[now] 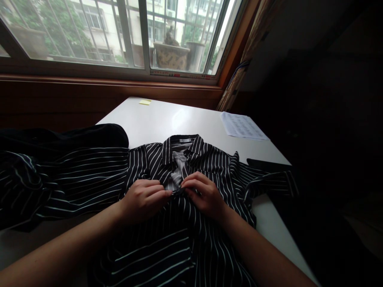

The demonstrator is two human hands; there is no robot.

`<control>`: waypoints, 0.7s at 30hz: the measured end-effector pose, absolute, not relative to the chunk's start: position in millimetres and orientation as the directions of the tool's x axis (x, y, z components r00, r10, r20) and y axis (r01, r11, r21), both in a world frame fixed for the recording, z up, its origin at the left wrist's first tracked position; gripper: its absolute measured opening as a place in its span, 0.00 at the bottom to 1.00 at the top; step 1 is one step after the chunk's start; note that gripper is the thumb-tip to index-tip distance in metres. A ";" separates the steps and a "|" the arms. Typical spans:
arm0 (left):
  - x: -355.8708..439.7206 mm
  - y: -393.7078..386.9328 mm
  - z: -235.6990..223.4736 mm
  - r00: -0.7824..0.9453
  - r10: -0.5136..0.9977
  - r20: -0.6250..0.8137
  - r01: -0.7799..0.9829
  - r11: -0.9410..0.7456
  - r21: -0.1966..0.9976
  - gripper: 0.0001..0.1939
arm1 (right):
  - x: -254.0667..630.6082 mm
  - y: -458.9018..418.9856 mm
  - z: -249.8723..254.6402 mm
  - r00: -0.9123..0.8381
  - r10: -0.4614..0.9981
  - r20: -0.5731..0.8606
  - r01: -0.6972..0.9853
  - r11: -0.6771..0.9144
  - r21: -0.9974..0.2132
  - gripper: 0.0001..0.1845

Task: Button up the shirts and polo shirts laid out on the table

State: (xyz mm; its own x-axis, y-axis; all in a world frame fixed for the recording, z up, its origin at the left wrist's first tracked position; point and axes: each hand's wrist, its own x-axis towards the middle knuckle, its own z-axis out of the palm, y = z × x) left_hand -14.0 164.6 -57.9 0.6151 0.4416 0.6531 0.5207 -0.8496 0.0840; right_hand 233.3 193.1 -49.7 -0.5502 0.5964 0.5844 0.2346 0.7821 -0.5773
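A black shirt with thin white stripes [209, 163] lies face up on a white table [167, 119], its collar pointing toward the window. My left hand [143, 199] and my right hand [202, 195] meet at the shirt's front opening just below the collar. Both hands are closed in a pinch on the two front edges of the shirt. Whether a button sits between the fingertips is too small to tell. A second striped garment [68, 175] lies bunched to the left, touching the shirt.
A yellow sticky note [145, 102] sits at the table's far edge. A printed sheet of paper [242, 126] lies at the far right corner. Behind the table are a wooden sill, a barred window and a curtain [239, 75]. The right side is dark.
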 end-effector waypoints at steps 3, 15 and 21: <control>-14.4 164.9 -58.6 0.615 0.444 0.652 0.522 -0.849 0.084 0.05 | 232.8 192.7 -48.8 -0.540 0.598 0.593 0.236 0.783 -0.575 0.07; -13.3 164.2 -53.4 0.576 0.465 0.672 0.517 -0.844 0.140 0.06 | 233.4 192.0 -48.2 -0.530 0.591 0.608 0.240 0.792 -0.561 0.08; -12.2 164.0 -52.0 0.523 0.505 0.686 0.517 -0.828 0.216 0.04 | 233.6 190.7 -49.3 -0.525 0.580 0.623 0.242 0.803 -0.544 0.09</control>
State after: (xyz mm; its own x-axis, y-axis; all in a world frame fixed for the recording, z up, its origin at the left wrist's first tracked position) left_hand -12.2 164.0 -52.0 0.5231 0.5051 0.6865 0.5168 -0.8285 0.2157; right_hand 233.6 190.7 -49.3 -0.5254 0.5801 0.6225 0.2424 0.8033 -0.5440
